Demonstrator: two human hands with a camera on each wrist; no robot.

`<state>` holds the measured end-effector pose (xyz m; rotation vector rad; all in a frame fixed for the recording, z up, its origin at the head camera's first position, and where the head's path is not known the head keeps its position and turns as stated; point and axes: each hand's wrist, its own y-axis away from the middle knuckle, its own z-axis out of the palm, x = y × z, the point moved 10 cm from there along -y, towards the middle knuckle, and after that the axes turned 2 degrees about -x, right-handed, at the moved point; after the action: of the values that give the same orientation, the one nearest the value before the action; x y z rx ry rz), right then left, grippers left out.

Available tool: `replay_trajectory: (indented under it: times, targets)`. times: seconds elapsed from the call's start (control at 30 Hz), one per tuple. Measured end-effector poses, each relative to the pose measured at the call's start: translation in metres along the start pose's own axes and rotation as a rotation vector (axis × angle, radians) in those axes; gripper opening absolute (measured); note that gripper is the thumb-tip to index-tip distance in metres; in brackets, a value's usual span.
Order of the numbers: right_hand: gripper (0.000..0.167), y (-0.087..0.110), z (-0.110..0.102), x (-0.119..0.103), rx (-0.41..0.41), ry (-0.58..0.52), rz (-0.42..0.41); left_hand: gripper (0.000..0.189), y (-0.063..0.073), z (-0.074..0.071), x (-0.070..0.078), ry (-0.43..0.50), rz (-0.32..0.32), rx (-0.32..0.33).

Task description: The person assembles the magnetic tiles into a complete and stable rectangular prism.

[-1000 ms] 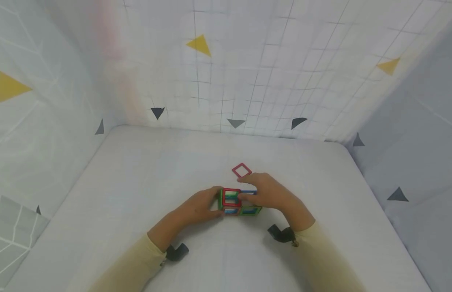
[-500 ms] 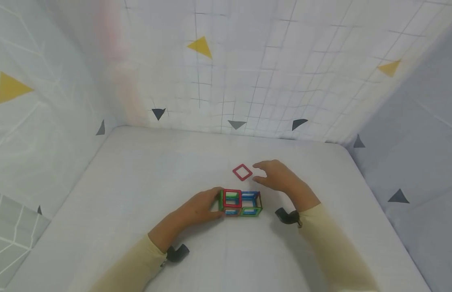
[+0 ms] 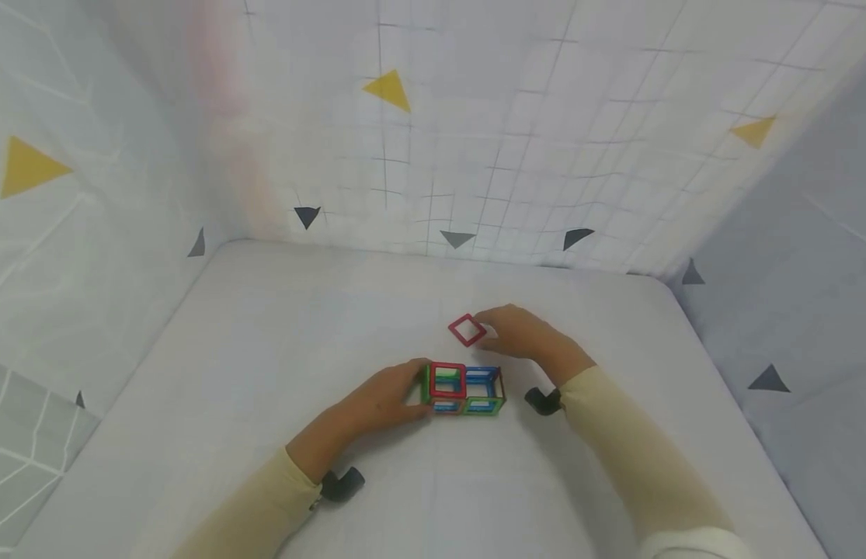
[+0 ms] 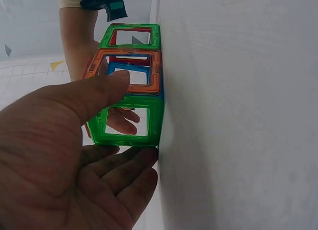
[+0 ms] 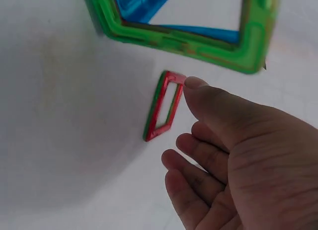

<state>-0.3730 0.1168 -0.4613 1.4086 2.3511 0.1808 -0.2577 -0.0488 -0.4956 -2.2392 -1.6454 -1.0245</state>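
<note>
A small block built of square magnetic tiles (image 3: 464, 380) in red, green, blue and orange stands on the white table. My left hand (image 3: 380, 397) grips its left end, the thumb on the orange tile (image 4: 155, 73) and the fingers by the green end. The right half of the block has an uncovered top. Behind it lies a loose red magnetic tile (image 3: 457, 338), turned like a diamond; in the right wrist view its edge (image 5: 153, 111) looks green. My right hand (image 3: 522, 334) is at that tile's right corner, thumb and fingers parted; whether they touch it is unclear.
The white table (image 3: 300, 310) reaches to white cloth walls (image 3: 614, 93) marked with grid lines and with yellow and dark triangles. A black wrist device (image 3: 342, 484) sits under each forearm.
My right hand has left the block's right half, gone back and right, then closed in leftward on the loose red tile. The left hand keeps its place on the block.
</note>
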Motion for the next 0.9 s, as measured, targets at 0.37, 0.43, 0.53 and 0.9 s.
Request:
replay_trajectory:
  times: [0.37,0.43,0.53,0.9]
  targets:
    - [0.047,-0.024,0.006,0.001,0.034,0.005,0.031,0.081,-0.001,0.001,0.000,0.006,-0.004,-0.011]
    - [0.042,-0.027,0.008,0.001,0.030,0.014,0.030,0.081,-0.001,0.002,0.001,0.008,-0.003,-0.013]
    - [0.039,-0.030,0.008,-0.002,0.033,0.018,0.015,0.081,0.000,0.002,0.000,0.009,-0.009,-0.012]
    - [0.047,-0.035,0.007,-0.004,0.064,-0.011,0.033,0.081,0.001,-0.001,0.000,0.011,-0.003,-0.007]
